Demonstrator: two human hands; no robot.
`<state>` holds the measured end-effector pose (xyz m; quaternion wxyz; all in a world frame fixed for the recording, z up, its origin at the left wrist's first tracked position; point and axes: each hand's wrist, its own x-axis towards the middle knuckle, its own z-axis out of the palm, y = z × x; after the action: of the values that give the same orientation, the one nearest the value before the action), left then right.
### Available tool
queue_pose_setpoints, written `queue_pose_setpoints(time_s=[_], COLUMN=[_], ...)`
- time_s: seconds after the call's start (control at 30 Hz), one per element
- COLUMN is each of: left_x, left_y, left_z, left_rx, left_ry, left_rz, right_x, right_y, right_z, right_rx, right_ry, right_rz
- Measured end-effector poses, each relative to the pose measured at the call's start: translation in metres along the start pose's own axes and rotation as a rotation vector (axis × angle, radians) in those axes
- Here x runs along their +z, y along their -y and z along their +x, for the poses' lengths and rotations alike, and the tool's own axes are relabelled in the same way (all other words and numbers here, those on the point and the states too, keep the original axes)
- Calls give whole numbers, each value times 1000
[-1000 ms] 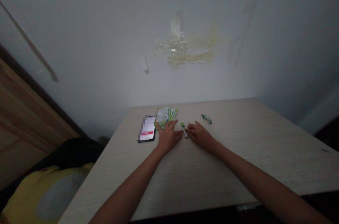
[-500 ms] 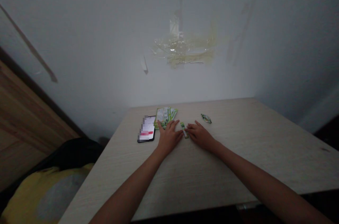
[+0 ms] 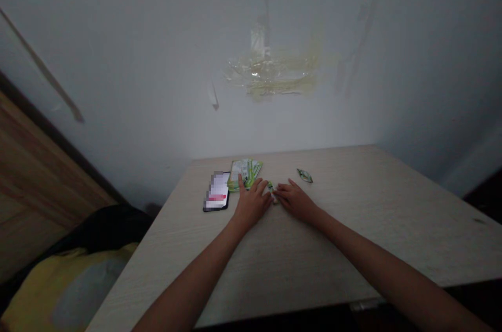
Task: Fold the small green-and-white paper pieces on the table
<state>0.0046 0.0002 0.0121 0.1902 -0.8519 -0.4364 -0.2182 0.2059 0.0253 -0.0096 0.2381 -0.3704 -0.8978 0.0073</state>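
Observation:
Between my hands lies a narrow folded green-and-white packet strip [image 3: 270, 185], mostly covered by fingers. My left hand [image 3: 252, 202] rests on the table, palm down with fingers spread, its thumb side reaching toward the strip's left edge. My right hand [image 3: 297, 201] lies low from the other side, fingers stretched out, fingertips touching the strip's right edge. Just beyond my left hand is a stack of green-and-white packets [image 3: 243, 169], fanned at its right. A folded, twisted green packet [image 3: 305, 175] sits beyond my right hand.
A phone [image 3: 217, 198] with a lit screen lies left of the stack on the pale wooden table [image 3: 353, 175]. Behind stands a grey wall with peeling tape [image 3: 274, 76]. A yellow cushion-like item [image 3: 58, 285] and dark fabric are at lower left, beside a wooden panel [image 3: 31, 180].
My left hand has shifted slightly right, covering more of the narrow strip and moving off the packet stack. My right hand stays nearly where it was.

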Motion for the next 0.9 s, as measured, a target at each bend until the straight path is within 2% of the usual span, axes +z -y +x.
queue_pose_setpoints(time_s=[0.5,0.7,0.9], left_x=[-2,-3,-3], left_y=[0,-2,1], left_z=[-3,-3,-4], left_rx=[-73,-89,-205], left_ry=[8,20,6], left_rz=[-27,-41,-90], right_x=[1,2,-3], right_y=[-3,-1,1], right_z=[-1,-2,-1], right_rx=[-12,26,43], right_ry=[-6,-9,31], right_rz=[43,41,51])
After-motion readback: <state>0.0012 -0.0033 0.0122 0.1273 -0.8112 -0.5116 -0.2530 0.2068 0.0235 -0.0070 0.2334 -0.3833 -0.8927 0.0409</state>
